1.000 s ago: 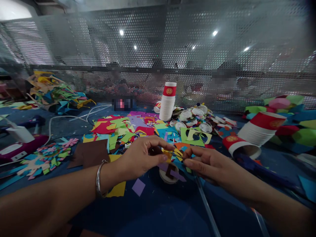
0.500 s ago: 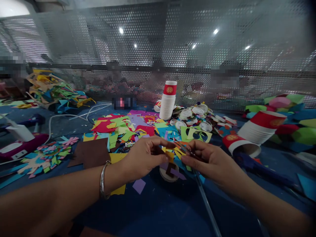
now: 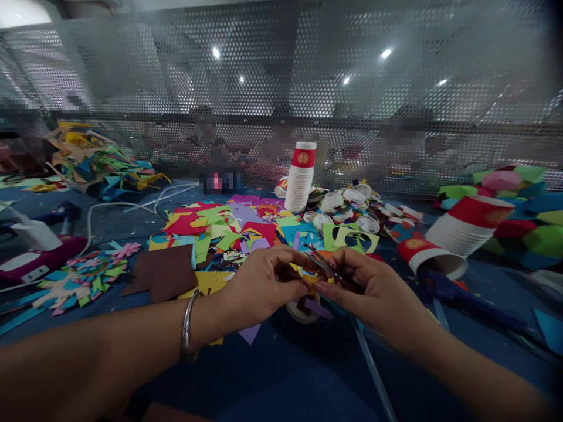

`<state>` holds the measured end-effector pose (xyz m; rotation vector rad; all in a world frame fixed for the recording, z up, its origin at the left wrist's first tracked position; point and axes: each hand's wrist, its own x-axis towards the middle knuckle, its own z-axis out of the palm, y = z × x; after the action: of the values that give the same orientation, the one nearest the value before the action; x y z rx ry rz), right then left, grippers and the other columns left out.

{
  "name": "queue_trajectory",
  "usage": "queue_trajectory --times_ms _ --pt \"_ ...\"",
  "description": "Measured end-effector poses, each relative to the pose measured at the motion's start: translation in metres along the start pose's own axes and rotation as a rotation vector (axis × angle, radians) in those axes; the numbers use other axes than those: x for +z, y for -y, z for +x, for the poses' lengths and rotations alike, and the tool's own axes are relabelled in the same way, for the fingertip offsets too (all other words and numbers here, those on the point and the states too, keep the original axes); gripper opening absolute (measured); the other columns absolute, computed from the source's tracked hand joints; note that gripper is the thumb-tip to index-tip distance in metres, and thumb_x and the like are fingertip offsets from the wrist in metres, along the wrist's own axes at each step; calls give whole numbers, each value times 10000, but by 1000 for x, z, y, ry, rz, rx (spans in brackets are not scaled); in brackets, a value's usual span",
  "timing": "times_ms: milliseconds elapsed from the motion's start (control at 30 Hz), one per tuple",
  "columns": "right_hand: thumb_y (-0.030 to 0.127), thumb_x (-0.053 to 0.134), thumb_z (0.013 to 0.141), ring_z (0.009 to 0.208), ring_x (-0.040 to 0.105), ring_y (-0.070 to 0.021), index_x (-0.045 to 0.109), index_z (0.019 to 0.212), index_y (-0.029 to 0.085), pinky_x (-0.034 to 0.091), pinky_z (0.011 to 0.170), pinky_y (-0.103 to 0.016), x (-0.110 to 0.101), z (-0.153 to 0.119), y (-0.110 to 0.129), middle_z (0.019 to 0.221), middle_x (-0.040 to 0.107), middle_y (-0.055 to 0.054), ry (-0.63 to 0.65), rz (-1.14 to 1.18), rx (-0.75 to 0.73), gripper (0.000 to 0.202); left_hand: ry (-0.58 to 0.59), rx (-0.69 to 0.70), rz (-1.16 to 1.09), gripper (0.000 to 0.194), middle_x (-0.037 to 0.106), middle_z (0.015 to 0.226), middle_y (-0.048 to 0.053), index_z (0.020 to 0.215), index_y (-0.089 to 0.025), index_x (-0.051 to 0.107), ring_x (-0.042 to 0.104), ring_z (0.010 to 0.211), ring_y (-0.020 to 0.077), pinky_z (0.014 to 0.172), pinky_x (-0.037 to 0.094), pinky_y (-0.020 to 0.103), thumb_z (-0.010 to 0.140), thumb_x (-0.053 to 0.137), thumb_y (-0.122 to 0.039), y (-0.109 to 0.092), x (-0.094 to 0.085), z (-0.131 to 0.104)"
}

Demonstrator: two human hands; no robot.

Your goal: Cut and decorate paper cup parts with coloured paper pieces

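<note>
My right hand (image 3: pixel 363 281) holds a small pair of scissors (image 3: pixel 326 267), their blades pointing up and to the left. Close beside it, my left hand (image 3: pixel 270 281) has thumb and fingers pinched together; whatever is between them is too small to make out. The fingertips of both hands nearly meet. Just below them lies a round white disc (image 3: pixel 301 314) with dark brown and purple paper pieces on it. A purple paper scrap (image 3: pixel 250 333) rests on the blue table under my left wrist.
Coloured paper scraps (image 3: pixel 189 225) spread beyond my hands. Behind them stand stacked paper cups (image 3: pixel 299 187) and piled discs (image 3: pixel 352 202). At right are tipped cups (image 3: pixel 468 225) and a blue glue gun (image 3: pixel 472 305); at left, brown paper (image 3: pixel 165 272) and a purple power strip (image 3: pixel 41 261).
My two hands have come closer together above the disc. The left thumb and fingers have closed, and the right thumb has moved left towards them with the scissors.
</note>
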<state>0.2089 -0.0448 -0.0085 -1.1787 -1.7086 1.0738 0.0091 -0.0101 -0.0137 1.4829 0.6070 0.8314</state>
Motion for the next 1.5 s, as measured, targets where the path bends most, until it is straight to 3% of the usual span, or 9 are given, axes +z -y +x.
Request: queue_trajectory --times_ms 100,367,633,767,867,933,1100,1367,1500 --pt "381 739 854 758 573 -146 580 918 203 487 679 -239 0 -2 1 839 618 3 -7 5 -14 247 -6 -15 41 179 730 889 21 932 -173 756 660 750 125 717 524 239 754 735 -175 0 0 -1" --pt "364 723 843 771 578 -159 567 907 204 486 691 -267 -3 -1 -4 838 622 -4 -50 -4 -23 233 -112 -6 94 165 776 1026 62 939 -186 804 719 919 185 836 558 282 806 707 -201 3 0 0" --pt "337 711 848 789 584 -156 566 933 207 487 705 -261 -4 -1 -2 856 631 1 -32 -7 -4 213 -54 -40 -46 164 804 910 26 921 -217 817 732 871 158 803 560 250 810 703 -177 -1 2 -1" --pt "372 720 845 768 587 -158 574 923 206 477 675 -259 -4 0 0 843 639 -2 -33 -13 9 234 -167 -32 -26 169 792 886 12 861 -195 805 706 812 122 799 537 225 761 715 -94 -4 -1 1" --pt "365 730 829 745 586 -150 571 918 211 479 668 -251 -4 1 -1 811 627 11 -45 -3 12 239 -214 -34 -55 259 774 888 1 1003 -199 773 692 807 110 788 527 218 763 746 -103 -7 -3 1" --pt "349 728 818 745 593 -152 566 920 214 488 677 -254 -5 1 -2 812 628 13 -46 5 10 234 -205 -36 -66 312 765 890 -5 1050 -203 748 689 809 110 780 524 220 754 768 -108 -9 -4 1" --pt "365 709 815 781 621 -185 548 896 221 502 684 -285 -5 0 -2 844 661 -15 -66 -54 12 231 -182 -68 -73 98 746 827 2 817 -153 752 662 778 100 773 500 220 729 785 -128 -6 -4 0" --pt "418 712 834 816 652 -216 553 898 239 521 674 -308 -3 -1 3 892 681 -37 -34 -68 12 247 -177 -189 -141 186 717 802 6 801 -130 737 638 768 108 778 462 244 649 841 -152 -7 -6 2" --pt "386 694 856 849 652 -220 552 895 249 531 710 -317 -2 -2 2 875 659 -28 -21 -62 -20 201 -148 -224 -172 174 701 773 2 785 -126 731 615 729 99 690 430 230 638 825 -114 -11 -7 2"
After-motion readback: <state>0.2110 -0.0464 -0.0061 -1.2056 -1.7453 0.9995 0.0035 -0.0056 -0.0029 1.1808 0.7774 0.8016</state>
